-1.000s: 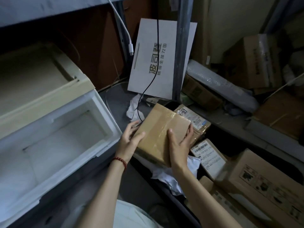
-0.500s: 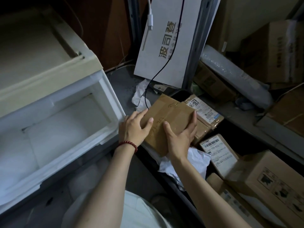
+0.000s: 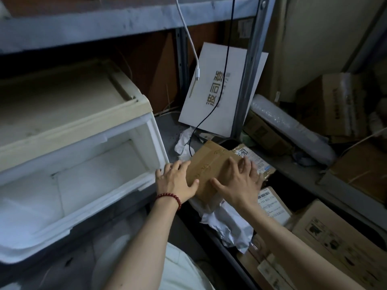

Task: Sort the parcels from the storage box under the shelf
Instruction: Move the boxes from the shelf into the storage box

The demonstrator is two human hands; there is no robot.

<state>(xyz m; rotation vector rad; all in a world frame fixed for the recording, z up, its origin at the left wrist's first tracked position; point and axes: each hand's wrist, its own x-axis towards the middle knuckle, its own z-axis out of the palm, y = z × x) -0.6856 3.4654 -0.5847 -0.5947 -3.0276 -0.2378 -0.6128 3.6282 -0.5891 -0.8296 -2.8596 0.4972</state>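
Note:
A brown taped cardboard parcel (image 3: 211, 164) lies tilted on the pile in the dark storage box (image 3: 226, 256) under the shelf. My left hand (image 3: 174, 182) touches its left edge with spread fingers, the thumb lying on top. My right hand (image 3: 238, 183) rests flat on its right half, fingers straight and splayed. Below and beside it lie a labelled brown parcel (image 3: 258, 161), a small box with a white label (image 3: 272, 205), a crumpled white mailer bag (image 3: 228, 225) and a large printed carton (image 3: 335, 245).
An open white plastic drawer (image 3: 155, 130) juts out at the left. A grey shelf beam (image 3: 104, 21) runs overhead. A white printed board (image 3: 215, 91) leans on the upright, with a white cable (image 3: 189, 40) and a black cable (image 3: 227, 59) hanging. A bubble-wrap roll (image 3: 289, 126) and cartons (image 3: 330, 103) crowd the right.
Both hands went from gripping the brown parcel's sides to lying spread and flat on it. The parcel has settled lower on the pile. The view has tilted upward.

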